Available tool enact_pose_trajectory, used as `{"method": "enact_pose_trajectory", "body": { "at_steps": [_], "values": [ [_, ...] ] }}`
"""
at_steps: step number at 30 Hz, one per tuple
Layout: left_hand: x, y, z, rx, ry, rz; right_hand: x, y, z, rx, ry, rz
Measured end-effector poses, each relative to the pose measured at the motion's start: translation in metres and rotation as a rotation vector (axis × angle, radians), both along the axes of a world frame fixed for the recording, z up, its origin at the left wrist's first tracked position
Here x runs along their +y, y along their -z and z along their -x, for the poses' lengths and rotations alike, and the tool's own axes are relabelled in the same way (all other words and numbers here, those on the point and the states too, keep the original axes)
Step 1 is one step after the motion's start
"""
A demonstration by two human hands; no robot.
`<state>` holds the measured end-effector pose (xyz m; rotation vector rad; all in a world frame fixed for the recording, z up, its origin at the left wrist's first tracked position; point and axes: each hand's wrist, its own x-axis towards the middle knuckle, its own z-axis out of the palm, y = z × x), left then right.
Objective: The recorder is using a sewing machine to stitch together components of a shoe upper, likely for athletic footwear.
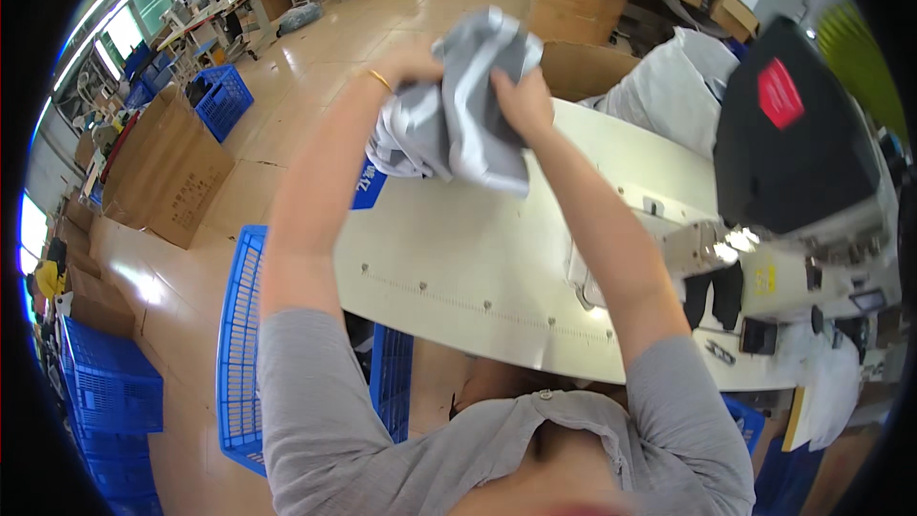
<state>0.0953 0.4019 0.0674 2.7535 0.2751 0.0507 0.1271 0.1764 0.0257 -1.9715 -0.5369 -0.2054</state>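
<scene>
Main risk: the grey-and-white garment [468,105] is bunched, not folded, so a loose layer can slide out of the grip and drop to the far left, past the counter [478,258] edge and toward the floor or the blue crate [239,344] below. Cause would be an uneven hold, since each hand has only a wad of fabric and the lower white part hangs free. Second risk: the hanging part drags across the counter and snags near the sewing machine [793,220] on the right, though it's well apart from it now. Position: the garment is held up in the air above the far left part of the counter, between both hands. Left hand [406,67] grips its left side, fingers curled shut into the cloth, gold bracelet [380,79] on that wrist. Right hand [523,100] grips the right side, fingers closed on a fold, thumb side toward the camera. Most of the bundle sits between and above the two hands; a flap hangs below them, close to the counter, can't tell if it's touching. Cardboard boxes [167,167] sit far left on the floor, clear of all this.
</scene>
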Motion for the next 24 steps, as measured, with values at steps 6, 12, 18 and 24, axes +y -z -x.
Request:
{"method": "enact_pose_trajectory", "body": {
  "at_steps": [6, 12, 18, 24],
  "values": [
    [-0.022, 0.119, -0.008, 0.114, -0.266, -0.208, 0.031, 0.133, -0.025, -0.403, 0.221, 0.463],
    [-0.023, 0.12, -0.034, 0.091, -0.247, -0.301, 0.016, 0.146, -0.038, -0.48, 0.27, 0.245],
    [-0.026, 0.094, -0.015, 0.162, -0.114, -0.292, -0.032, 0.112, -0.007, -0.381, 0.227, 0.32],
    [-0.03, 0.071, -0.006, 0.044, -0.048, -0.19, -0.061, 0.092, 0.013, -0.358, 0.215, 0.426]
  ]
}}
